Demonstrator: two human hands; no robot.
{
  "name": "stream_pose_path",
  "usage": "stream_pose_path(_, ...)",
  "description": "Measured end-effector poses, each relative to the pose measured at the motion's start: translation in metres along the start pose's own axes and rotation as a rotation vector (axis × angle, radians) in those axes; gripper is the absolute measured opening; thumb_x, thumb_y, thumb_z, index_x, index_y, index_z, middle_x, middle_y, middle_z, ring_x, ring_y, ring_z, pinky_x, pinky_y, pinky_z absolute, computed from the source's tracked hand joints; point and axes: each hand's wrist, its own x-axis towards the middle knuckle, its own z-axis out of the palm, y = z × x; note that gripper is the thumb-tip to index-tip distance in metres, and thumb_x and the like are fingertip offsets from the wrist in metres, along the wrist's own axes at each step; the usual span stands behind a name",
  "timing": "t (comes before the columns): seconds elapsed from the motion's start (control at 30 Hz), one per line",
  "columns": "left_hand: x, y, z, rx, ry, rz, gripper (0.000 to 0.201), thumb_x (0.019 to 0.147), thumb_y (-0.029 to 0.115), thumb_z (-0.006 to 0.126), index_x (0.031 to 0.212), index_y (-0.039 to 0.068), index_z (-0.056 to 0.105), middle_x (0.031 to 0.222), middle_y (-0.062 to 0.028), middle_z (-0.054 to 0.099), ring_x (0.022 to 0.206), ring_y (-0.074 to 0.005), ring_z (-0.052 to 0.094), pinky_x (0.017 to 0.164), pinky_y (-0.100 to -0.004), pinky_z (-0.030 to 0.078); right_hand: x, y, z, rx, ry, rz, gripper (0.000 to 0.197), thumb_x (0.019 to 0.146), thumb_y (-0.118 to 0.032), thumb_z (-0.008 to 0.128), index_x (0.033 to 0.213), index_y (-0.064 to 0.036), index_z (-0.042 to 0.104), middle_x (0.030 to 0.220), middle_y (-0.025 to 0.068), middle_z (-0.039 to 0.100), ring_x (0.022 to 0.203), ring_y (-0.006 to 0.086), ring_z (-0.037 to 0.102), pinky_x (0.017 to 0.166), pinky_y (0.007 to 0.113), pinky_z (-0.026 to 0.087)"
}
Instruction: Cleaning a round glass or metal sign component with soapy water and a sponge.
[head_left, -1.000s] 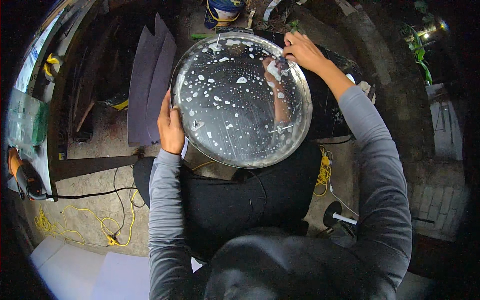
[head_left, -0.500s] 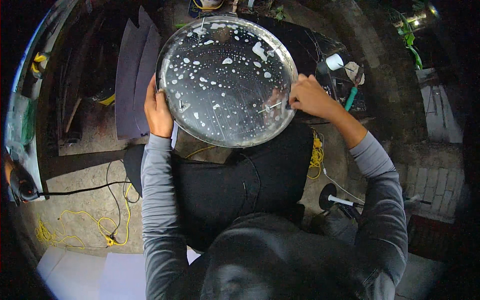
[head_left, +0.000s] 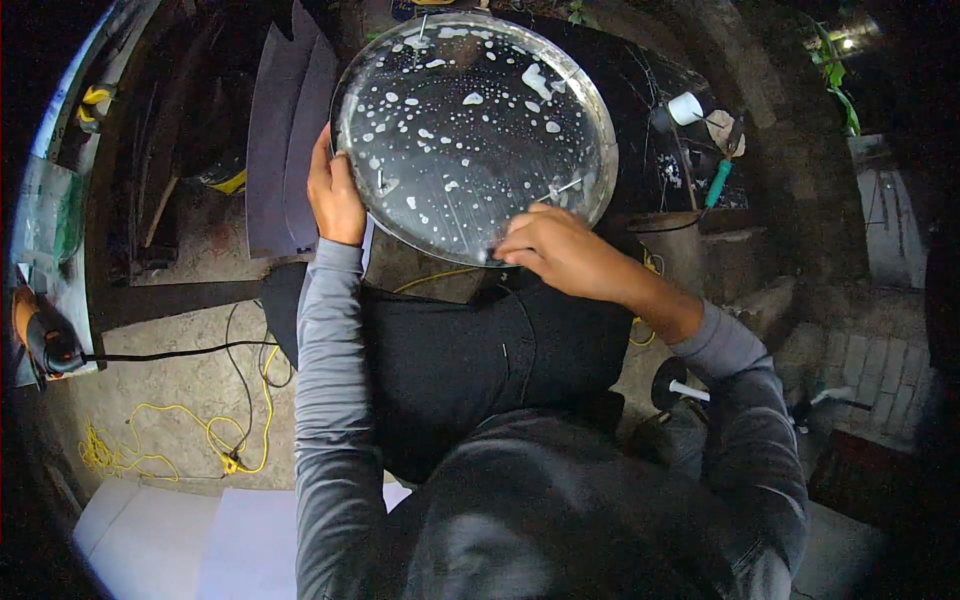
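A large round metal pan (head_left: 470,160) with a shiny rim is held up in front of me. White blobs and droplets speckle its dark, glossy surface, and several thin metal pins or bolts stick out near its edge. My left hand (head_left: 338,200) grips the left rim, thumb over the front side and fingers behind. Against the lower rim, my right hand (head_left: 560,252) is closed, its fingertips pressed together around a small dark thing that I cannot make out. The fingers are slightly blurred.
Right of the pan are a white cup-like roll (head_left: 685,109) and a tool with a green handle (head_left: 717,185). Grey sheets (head_left: 290,150) stand at the left. An orange-and-black power tool (head_left: 45,340) trails a black cord; a yellow cord (head_left: 215,435) lies on the floor.
My right hand has moved from the pan's right rim down and left to its lower rim. The pan and my left hand have shifted slightly up and right in view.
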Motion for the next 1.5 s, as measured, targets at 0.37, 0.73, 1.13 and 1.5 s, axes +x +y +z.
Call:
stream_pose_path(0.37,0.0,0.001,-0.001,-0.011,-0.005,-0.033,0.047,0.095,0.016,0.042,0.136,-0.005,0.052,0.133,-0.0179,0.059,0.121,-0.0242,0.056,0.104,-0.0323,0.04,0.058,-0.011,0.006,0.152,-0.065,-0.129,0.016,0.084,-0.007,0.067,0.097,0.0011,0.072,0.086,0.0146,0.067,0.086,0.0303,0.066,0.077,0.04,0.051)
stream_pose_path(0.73,0.001,-0.006,0.0,0.005,0.017,-0.024,0.048,0.097,0.018,0.045,0.14,-0.004,0.049,0.126,-0.0221,0.063,0.112,-0.0269,0.063,0.097,-0.0331,0.046,0.12,-0.01,0.036,0.134,0.262,-0.426,0.018,0.079,-0.002,0.071,0.096,-0.0012,0.073,0.092,0.0117,0.066,0.088,0.0295,0.064,0.08,0.04,0.052)
stream_pose_path(1.13,0.004,-0.005,-0.001,-0.069,0.001,-0.047,0.047,0.096,0.014,0.047,0.141,-0.001,0.05,0.116,-0.0151,0.068,0.097,-0.0175,0.063,0.087,-0.0301,0.048,0.064,0.032,-0.028,-0.321,0.151,0.094,0.006,0.084,-0.005,0.061,0.087,-0.004,0.067,0.09,0.0175,0.062,0.082,0.0381,0.063,0.074,0.046,0.052)
stream_pose_path(1.5,0.003,-0.003,-0.001,-0.13,0.003,-0.07,0.047,0.098,0.014,0.047,0.142,-0.003,0.048,0.119,-0.0149,0.066,0.1,-0.0159,0.062,0.089,-0.028,0.047,0.061,0.026,-0.008,-0.121,0.231,-0.157,0.011,0.085,-0.008,0.066,0.088,0.0012,0.061,0.089,0.0175,0.062,0.092,0.0368,0.063,0.08,0.044,0.051)
